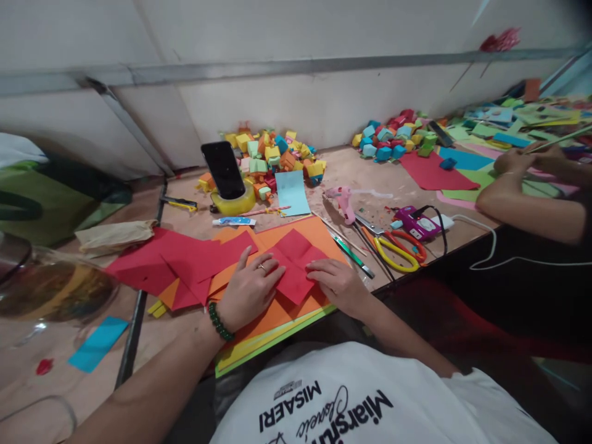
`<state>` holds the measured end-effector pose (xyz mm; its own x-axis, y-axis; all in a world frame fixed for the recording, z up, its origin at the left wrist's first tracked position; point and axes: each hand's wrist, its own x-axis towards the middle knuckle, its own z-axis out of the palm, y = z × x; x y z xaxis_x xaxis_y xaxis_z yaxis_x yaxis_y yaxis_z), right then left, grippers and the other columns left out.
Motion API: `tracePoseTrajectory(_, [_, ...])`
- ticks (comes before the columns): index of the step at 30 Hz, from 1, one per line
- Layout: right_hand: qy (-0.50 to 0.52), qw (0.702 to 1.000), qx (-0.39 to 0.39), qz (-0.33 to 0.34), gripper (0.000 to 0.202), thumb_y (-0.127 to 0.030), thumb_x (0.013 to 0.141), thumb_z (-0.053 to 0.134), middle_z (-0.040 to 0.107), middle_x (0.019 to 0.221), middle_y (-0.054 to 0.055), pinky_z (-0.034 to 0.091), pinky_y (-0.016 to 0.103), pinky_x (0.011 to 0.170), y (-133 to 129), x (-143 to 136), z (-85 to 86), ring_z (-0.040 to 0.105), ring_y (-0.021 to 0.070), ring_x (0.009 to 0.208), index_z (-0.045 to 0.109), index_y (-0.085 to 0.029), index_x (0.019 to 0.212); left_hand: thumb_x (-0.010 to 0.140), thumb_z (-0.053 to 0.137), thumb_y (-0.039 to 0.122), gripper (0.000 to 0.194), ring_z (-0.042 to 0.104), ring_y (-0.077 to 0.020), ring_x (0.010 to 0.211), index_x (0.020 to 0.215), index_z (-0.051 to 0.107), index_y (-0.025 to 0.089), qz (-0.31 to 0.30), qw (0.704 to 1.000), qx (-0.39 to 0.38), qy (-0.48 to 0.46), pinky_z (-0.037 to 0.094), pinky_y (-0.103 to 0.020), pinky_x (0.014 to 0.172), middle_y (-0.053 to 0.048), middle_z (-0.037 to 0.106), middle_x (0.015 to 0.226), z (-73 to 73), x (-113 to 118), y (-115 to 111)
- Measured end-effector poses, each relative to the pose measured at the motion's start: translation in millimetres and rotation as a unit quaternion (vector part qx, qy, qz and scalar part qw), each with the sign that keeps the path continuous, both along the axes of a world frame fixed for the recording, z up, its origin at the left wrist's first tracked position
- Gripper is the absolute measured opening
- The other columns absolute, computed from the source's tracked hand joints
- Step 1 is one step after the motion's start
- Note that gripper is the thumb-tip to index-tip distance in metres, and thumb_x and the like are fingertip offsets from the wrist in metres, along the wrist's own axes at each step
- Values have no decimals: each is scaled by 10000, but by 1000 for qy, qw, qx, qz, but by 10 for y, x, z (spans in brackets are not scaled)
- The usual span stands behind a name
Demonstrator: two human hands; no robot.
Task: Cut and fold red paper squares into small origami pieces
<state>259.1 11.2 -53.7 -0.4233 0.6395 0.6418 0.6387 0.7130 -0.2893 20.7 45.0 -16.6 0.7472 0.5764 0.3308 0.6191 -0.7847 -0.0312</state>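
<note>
Cluttered tbl (370,174), red ppr (296,266) btwn L grip (250,288), spread, & R grip (341,286), can't tell if pinching

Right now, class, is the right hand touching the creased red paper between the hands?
Touching. In the head view, the right hand rests its fingertips on the creased red paper.

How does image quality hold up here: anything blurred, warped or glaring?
Head view: the red paper near the centre is clear enough to show its creases; head view: the clear vessel at the left edge looks smeared and stretched; head view: the upper right corner darkens, with a pale streak on the wall nearby.
</note>
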Motion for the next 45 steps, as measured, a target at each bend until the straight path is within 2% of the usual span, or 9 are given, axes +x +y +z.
tracePoseTrajectory(7, [8,997,-71,17,305,-15,836,452,701,1013,113,571,401,841,-17,25,-39,635,220,983,621,-148,1052,878,458,132,318,613,-246,1059,1105,671,201,-11,997,-76,11,333,-548,1072,-101,692,1099,-79,-48,70])
tracePoseTrajectory(11, [12,993,-111,29,310,-51,837,485,683,1078,118,555,426,875,-36,53,-75,631,222,994,633,-173,1080,848,514,146,332,601,-237,1058,1137,662,216,2,993,-119,-11,332,-535,1083,-99,670,1115,-101,-66,44])
tracePoseTrajectory(15, [13,992,-121,36,339,-36,816,483,679,1088,106,554,395,872,-36,47,-111,638,211,994,656,-199,1057,815,543,106,352,590,-234,1077,1108,663,260,0,993,-103,-52,340,-525,1077,-72,668,1120,-85,-59,-35])
tracePoseTrajectory(18, [20,992,-115,38,380,1,793,458,688,1041,89,560,335,827,-5,16,-100,642,192,968,665,-201,1038,832,521,69,342,596,-202,1078,1059,663,282,-42,993,-79,-71,337,-476,1082,-31,690,1079,-96,-52,-46])
tracePoseTrajectory(21, [28,992,-118,32,390,15,788,439,688,1015,80,552,317,820,7,-10,-60,633,187,968,666,-196,1024,824,526,45,341,617,-176,1033,1046,654,271,-60,994,-58,-77,331,-433,1090,-10,708,1002,-127,-51,-12])
tracePoseTrajectory(25, [19,992,-127,15,444,20,743,464,682,1048,94,545,339,841,-1,-17,-46,623,200,974,641,-181,1098,809,539,71,325,627,-189,1005,1057,645,252,-50,993,-72,-83,351,-448,1069,-23,707,1003,-168,-62,23])
tracePoseTrajectory(30, [14,995,-98,31,346,-14,812,463,685,1013,98,553,318,795,6,-13,-65,635,193,949,667,-187,1031,823,531,113,287,619,-217,1016,1051,650,241,-35,991,-98,-83,363,-482,1059,-40,705,1011,-184,-67,13])
tracePoseTrajectory(37, [21,997,-69,30,351,-28,804,462,697,970,90,579,322,748,5,-43,-9,658,206,901,658,-210,1032,819,561,108,209,630,-184,955,928,674,245,-17,994,-69,-85,369,-451,1075,-27,702,934,-186,-40,-4])
tracePoseTrajectory(45, [30,998,-51,26,244,-93,877,497,705,992,98,589,327,766,8,-20,31,670,202,922,669,-202,1013,766,563,54,301,633,-190,956,959,676,254,-26,997,-47,-55,401,-433,1038,-37,702,981,-67,-46,21])
